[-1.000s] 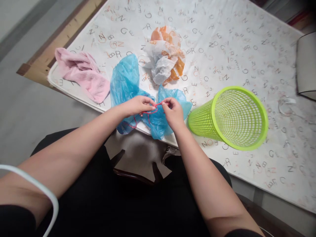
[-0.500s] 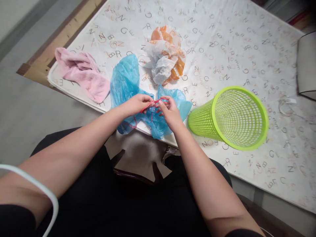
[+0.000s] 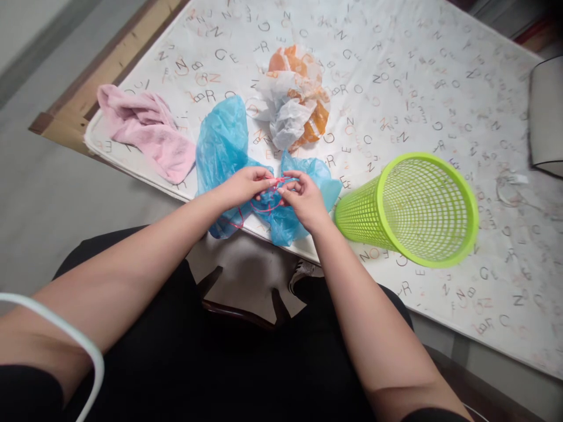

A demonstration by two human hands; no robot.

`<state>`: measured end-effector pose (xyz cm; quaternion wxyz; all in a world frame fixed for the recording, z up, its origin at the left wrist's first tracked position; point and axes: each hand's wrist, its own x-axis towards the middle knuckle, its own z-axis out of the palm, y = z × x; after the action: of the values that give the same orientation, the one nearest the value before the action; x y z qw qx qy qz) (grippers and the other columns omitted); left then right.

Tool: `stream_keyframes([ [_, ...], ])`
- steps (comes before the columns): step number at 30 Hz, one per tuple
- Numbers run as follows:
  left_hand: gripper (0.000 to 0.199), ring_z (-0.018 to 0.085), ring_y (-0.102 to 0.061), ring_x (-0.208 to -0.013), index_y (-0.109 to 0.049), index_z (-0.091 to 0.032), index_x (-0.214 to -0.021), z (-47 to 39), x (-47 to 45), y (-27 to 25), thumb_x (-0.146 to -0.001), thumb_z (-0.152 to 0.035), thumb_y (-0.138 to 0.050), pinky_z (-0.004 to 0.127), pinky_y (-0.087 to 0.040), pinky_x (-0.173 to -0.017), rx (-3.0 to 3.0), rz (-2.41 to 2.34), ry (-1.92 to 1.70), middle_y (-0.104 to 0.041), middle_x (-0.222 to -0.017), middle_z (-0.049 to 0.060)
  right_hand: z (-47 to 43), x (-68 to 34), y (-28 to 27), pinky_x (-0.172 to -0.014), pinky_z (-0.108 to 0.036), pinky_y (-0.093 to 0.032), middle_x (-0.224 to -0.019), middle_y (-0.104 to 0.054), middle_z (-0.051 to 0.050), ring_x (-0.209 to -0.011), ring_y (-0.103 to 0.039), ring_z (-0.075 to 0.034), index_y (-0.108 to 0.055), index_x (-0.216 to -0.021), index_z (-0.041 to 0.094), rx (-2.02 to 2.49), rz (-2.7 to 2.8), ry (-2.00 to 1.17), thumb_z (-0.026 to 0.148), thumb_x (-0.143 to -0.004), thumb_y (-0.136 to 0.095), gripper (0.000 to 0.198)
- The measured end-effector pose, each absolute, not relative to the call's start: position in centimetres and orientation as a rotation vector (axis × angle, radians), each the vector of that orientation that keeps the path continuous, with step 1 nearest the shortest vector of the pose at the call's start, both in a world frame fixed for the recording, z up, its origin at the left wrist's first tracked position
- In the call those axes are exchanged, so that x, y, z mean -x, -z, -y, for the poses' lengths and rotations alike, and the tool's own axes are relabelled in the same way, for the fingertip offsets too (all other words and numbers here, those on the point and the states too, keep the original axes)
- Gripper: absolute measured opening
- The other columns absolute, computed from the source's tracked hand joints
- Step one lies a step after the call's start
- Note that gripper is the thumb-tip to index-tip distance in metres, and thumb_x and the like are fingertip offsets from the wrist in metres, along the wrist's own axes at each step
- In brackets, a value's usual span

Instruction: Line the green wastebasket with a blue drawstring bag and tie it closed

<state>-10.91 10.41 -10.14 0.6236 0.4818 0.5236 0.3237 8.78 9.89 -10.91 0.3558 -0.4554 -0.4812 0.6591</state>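
Observation:
A blue plastic bag [image 3: 224,138] lies spread at the table's near edge, gathered in the middle, with a red drawstring [image 3: 266,208] running through it. Just above that gathered part, my left hand [image 3: 247,185] pinches the drawstring between thumb and fingers. Close beside it, my right hand [image 3: 304,199] also pinches the string, its fingers curled. The two hands nearly touch. A loop of the string hangs below them, over the blue plastic. Exactly how the strands cross between the fingertips is too small to tell.
A green mesh wastebasket [image 3: 358,220] lies tilted to the right of the bag. Behind the bag sits a crumpled orange and white plastic bag [image 3: 292,111]. A pink towel [image 3: 149,132] lies at the left. Letters pattern the white table cover [image 3: 417,70].
The red string between my hands has loosened into a wider loop hanging below the fingers. My right hand has shifted slightly and its fingers have curled further. The other things stayed put.

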Motion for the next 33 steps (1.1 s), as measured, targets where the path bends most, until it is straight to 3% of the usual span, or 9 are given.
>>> stream_keyframes([
  [5,0.018,0.008,-0.059,-0.054,-0.071,-0.015,-0.087,-11.0,11.1,9.3,-0.089,-0.032,-0.076,0.017,-0.046,-0.050,-0.867,-1.331,-0.965,-0.070,-0.078,0.002,-10.5,-9.3,11.8,-0.074,-0.031,-0.056,-0.078,-0.061,0.005,-0.076,-0.067,-0.015,-0.056,-0.110,0.027,1.231,1.179,-1.560,0.036,-0.081,-0.078,0.038],
  [8,0.019,0.007,-0.056,-0.050,-0.068,-0.017,-0.089,-11.3,11.5,9.0,-0.090,-0.035,-0.076,0.015,-0.043,-0.046,-0.677,-1.365,-1.100,-0.063,-0.070,-0.002,-10.7,-9.5,12.0,-0.079,-0.031,-0.057,-0.080,-0.062,0.005,-0.086,-0.069,-0.016,-0.054,-0.109,0.029,1.215,0.987,-1.576,0.040,-0.079,-0.079,0.040],
  [12,0.021,0.005,-0.046,-0.042,-0.063,-0.019,-0.089,-11.4,11.7,8.8,-0.091,-0.035,-0.076,0.014,-0.039,-0.042,-0.504,-1.307,-1.146,-0.048,-0.057,-0.008,-10.8,-9.7,11.3,-0.077,-0.031,-0.059,-0.077,-0.060,0.006,-0.078,-0.067,-0.014,-0.052,-0.108,0.030,1.159,0.725,-1.671,0.038,-0.078,-0.080,0.042],
  [15,0.020,0.005,-0.041,-0.038,-0.063,-0.020,-0.091,-11.1,11.6,8.4,-0.091,-0.035,-0.075,0.015,-0.036,-0.039,-0.470,-1.252,-1.110,-0.045,-0.056,-0.010,-10.7,-9.6,10.5,-0.072,-0.030,-0.059,-0.076,-0.058,0.007,-0.070,-0.061,-0.013,-0.053,-0.108,0.030,1.122,0.677,-1.758,0.035,-0.077,-0.079,0.041],
  [22,0.015,0.001,-0.030,-0.033,-0.065,-0.019,-0.104,-10.8,11.5,7.3,-0.091,-0.024,-0.070,0.017,-0.042,-0.037,-0.488,-1.120,-1.012,-0.067,-0.075,-0.005,-10.3,-10.0,8.7,-0.075,-0.031,-0.060,-0.066,-0.046,0.009,-0.061,-0.051,-0.012,-0.053,-0.100,0.029,0.953,0.634,-1.900,0.028,-0.077,-0.074,0.031],
  [24,0.015,0.001,-0.032,-0.034,-0.065,-0.018,-0.101,-10.8,11.6,7.1,-0.088,-0.022,-0.071,0.018,-0.044,-0.038,-0.486,-1.108,-1.020,-0.067,-0.075,-0.004,-10.4,-10.4,8.1,-0.060,-0.025,-0.054,-0.069,-0.049,0.009,-0.052,-0.039,-0.009,-0.055,-0.100,0.029,0.937,0.635,-1.943,0.031,-0.078,-0.073,0.029],
  [28,0.015,0.005,-0.044,-0.039,-0.060,-0.020,-0.090,-11.3,11.9,7.3,-0.083,-0.025,-0.072,0.020,-0.049,-0.044,-0.441,-1.144,-1.086,-0.059,-0.065,-0.006,-10.5,-10.9,7.3,-0.037,-0.020,-0.025,-0.081,-0.062,0.006,-0.045,-0.017,-0.004,-0.058,-0.101,0.026,1.011,0.731,-2.114,0.042,-0.079,-0.076,0.033],
  [31,0.015,0.008,-0.050,-0.043,-0.057,-0.021,-0.084,-11.8,12.2,7.6,-0.084,-0.027,-0.070,0.021,-0.052,-0.050,-0.397,-1.159,-1.175,-0.051,-0.055,-0.007,-10.3,-10.7,8.0,-0.038,-0.018,-0.020,-0.083,-0.067,0.004,-0.044,-0.023,-0.002,-0.058,-0.098,0.024,1.136,0.868,-2.145,0.040,-0.075,-0.083,0.038],
  [33,0.015,0.008,-0.051,-0.043,-0.058,-0.022,-0.084,-11.9,12.3,7.9,-0.084,-0.029,-0.071,0.020,-0.051,-0.051,-0.383,-1.156,-1.239,-0.048,-0.051,-0.008,-10.3,-10.5,8.8,-0.039,-0.017,-0.022,-0.071,-0.062,0.006,-0.044,-0.028,-0.003,-0.059,-0.095,0.024,1.258,0.982,-2.087,0.037,-0.072,-0.086,0.038],
])
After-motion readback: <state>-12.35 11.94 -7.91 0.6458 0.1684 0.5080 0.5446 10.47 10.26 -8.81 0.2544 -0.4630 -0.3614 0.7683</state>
